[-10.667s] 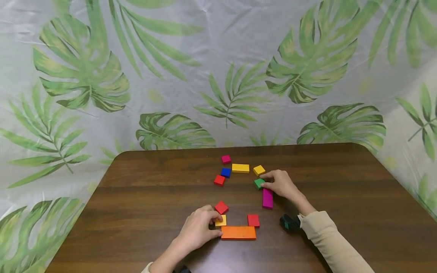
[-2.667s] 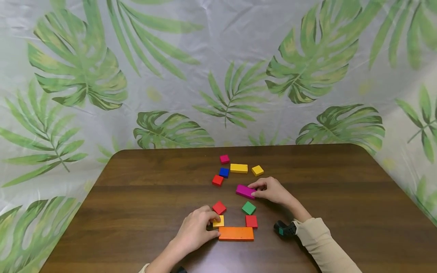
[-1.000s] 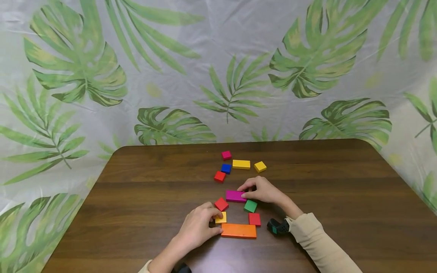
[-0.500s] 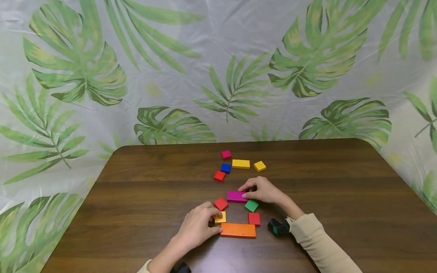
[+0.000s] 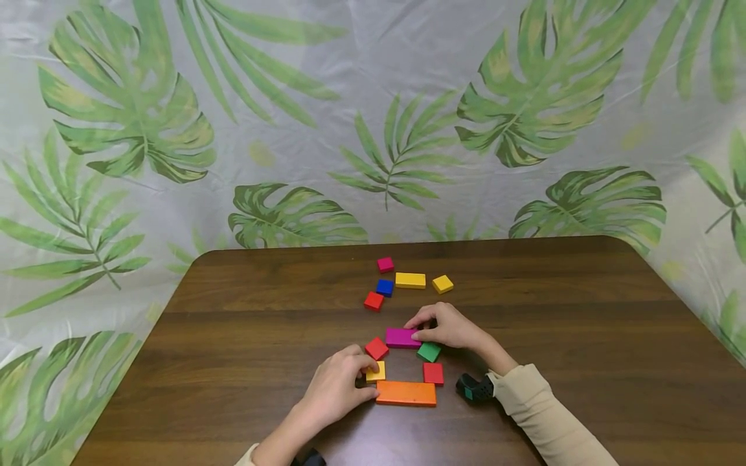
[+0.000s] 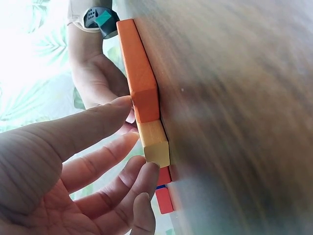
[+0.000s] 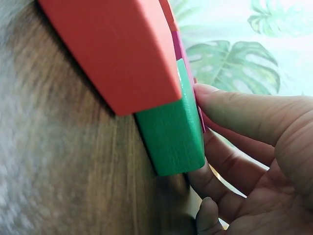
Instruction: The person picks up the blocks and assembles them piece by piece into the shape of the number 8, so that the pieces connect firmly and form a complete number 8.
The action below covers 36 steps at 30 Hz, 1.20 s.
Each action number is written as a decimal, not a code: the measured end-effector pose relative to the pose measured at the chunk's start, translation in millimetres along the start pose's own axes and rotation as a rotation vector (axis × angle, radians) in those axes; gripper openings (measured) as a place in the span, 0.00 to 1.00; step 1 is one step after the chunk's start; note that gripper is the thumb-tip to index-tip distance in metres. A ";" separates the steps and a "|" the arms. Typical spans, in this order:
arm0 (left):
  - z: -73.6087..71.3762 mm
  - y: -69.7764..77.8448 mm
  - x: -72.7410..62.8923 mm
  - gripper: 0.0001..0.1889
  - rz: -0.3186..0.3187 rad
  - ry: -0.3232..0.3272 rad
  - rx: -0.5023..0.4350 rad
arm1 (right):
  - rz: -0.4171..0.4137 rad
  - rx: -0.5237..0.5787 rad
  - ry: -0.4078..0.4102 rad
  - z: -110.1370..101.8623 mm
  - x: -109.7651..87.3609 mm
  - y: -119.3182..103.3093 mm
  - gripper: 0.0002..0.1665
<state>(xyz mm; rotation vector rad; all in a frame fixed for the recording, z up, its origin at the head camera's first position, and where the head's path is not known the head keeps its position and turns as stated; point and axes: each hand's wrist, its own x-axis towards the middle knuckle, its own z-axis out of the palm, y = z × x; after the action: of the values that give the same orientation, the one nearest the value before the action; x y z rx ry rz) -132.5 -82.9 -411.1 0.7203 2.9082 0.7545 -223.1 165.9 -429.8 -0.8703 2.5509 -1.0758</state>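
"Since the orange block point(image 5: 406, 393) lies nearest, how do you think it would handle?"

"Light and stiff, I'd judge, like painted wood; tough enough not to chip easily, though the smooth face might slip; I'd take it across its two long sides, near the middle."

"And the hand there?"

"The left hand point(image 5: 338, 382) comes in from the orange block's left; thumb touching its left end, fingers bent at the yellow block point(image 5: 377, 374) just beyond that end; thumb and fingers stand apart, touching rather than clamped."

"Farther on?"

"Beyond the orange block's right end sits the green block point(image 5: 429, 351); farther still, roughly parallel to the orange block and apart from it, the purple block point(image 5: 401, 338) lies flat; light and rigid too, I'd guess, best pinched across its narrow width; an end push could swing it. The right hand point(image 5: 451, 325) reaches in from beyond the orange block's right side, clamped on the purple block; thumb over its right end, forefinger at its far edge."
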 end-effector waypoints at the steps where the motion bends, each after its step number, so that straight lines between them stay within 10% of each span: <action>1: -0.1 0.1 0.1 0.13 -0.001 -0.001 0.000 | -0.003 0.000 -0.002 -0.1 0.1 0.4 0.12; 36: -1.7 1.4 -0.2 0.13 0.003 -0.007 -0.010 | -0.034 0.021 -0.015 -0.8 -0.6 0.2 0.13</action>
<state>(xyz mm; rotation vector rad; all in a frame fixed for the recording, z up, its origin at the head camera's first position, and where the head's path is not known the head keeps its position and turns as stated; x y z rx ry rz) -132.0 -82.7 -408.9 0.7248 2.8954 0.7640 -223.0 166.8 -429.4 -0.9166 2.5161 -1.0997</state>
